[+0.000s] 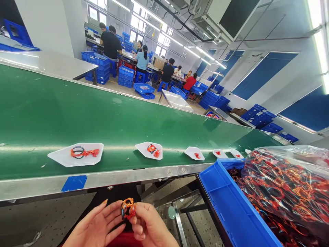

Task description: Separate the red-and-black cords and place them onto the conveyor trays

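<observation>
Between my hands, below the belt's near edge, is a small coiled bundle of orange, red and black wire (128, 208). My right hand (151, 221) pinches its right side between thumb and fingers. My left hand (99, 223) is palm up with fingers spread, its fingertips close against the bundle's left side; whether they touch it I cannot tell. On the belt ahead lies a white tray (58, 159) with a dark ring and red-orange wires (89, 153). A second white tray (141, 147) to its right carries a similar bundle (152, 149).
The green conveyor belt (102, 120) crosses in front, with several smaller white trays farther right. A blue crate (228, 209) at right bears a clear plastic bag (285, 181) full of wire bundles. Metal frame bars stand below the belt edge. Several people sit at benches beyond.
</observation>
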`<state>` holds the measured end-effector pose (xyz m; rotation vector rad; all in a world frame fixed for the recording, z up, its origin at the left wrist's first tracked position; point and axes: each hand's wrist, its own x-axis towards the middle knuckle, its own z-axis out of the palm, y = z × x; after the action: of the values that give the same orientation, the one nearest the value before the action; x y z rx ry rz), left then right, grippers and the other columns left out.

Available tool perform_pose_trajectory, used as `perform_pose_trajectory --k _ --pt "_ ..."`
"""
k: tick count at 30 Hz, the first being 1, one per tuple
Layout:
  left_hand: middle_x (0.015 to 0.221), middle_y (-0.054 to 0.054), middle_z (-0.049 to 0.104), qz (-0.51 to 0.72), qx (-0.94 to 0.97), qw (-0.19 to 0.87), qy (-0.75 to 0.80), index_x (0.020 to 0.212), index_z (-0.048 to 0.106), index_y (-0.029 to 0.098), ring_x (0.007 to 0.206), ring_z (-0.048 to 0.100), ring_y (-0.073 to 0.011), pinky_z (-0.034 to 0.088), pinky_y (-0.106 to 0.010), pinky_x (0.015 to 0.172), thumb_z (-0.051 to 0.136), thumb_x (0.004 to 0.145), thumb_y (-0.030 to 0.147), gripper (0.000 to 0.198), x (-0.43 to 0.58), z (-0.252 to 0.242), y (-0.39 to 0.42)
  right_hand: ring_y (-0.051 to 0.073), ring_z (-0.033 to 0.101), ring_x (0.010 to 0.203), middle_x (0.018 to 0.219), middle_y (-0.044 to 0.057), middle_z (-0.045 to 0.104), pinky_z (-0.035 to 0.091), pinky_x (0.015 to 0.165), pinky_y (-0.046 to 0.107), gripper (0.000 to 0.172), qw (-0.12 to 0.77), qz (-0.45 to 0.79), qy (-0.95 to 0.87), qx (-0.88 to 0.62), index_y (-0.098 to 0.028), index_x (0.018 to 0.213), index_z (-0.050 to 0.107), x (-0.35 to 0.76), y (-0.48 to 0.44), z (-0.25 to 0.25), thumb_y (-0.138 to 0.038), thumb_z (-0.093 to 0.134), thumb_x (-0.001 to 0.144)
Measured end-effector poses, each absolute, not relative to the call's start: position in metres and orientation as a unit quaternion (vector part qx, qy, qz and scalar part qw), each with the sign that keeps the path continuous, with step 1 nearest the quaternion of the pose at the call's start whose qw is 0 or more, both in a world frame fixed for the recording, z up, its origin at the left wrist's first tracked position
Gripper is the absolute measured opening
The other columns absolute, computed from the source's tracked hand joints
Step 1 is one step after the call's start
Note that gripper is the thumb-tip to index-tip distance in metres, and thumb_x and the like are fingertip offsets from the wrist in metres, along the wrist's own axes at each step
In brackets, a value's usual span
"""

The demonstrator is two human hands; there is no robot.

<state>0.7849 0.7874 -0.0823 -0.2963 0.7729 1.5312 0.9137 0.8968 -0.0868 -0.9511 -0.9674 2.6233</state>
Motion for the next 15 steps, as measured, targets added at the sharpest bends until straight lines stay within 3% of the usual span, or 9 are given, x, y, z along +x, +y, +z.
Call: perform_pose_trajectory --k 6,11,15 --pt "0.118 -0.020 0.064 0.669 -0.120 0.634 0.368 0.111 0.062 0.005 0.113 0.054 -0.0354 0.045 -0.049 0.094 0.060 0.081 0.028 0.038 0.786 -0.085 0.785 -0.003 0.033 0.035 0.055 -0.006 0.052 0.017 0.032 0.007 0.029 0.060 0.932 -0.113 -0.340 -0.007 0.081 0.063 0.916 0.896 -0.091 -0.024 0.080 0.063" --pt "0.124 -0.023 0.059 0.671 -0.126 0.625 0.378 0.117 0.057 0.003 0.123 0.044 -0.0394 0.044 -0.050 0.098 0.065 0.078 0.025 0.045 0.787 -0.082 0.785 -0.003 0.034 0.034 0.054 -0.005 0.053 0.021 0.031 0.006 0.027 0.049 0.941 -0.068 -0.327 -0.007 0.080 0.063 0.913 0.895 -0.098 -0.022 0.079 0.065" --pt "0.125 -0.026 0.058 0.672 -0.127 0.613 0.396 0.123 0.050 0.002 0.122 0.045 -0.0407 0.043 -0.052 0.098 0.071 0.072 0.018 0.057 0.785 -0.085 0.787 -0.003 0.030 0.035 0.056 -0.006 0.051 0.019 0.032 0.007 0.029 0.062 0.928 -0.104 -0.353 -0.009 0.078 0.062 0.913 0.892 -0.095 -0.027 0.079 0.062"
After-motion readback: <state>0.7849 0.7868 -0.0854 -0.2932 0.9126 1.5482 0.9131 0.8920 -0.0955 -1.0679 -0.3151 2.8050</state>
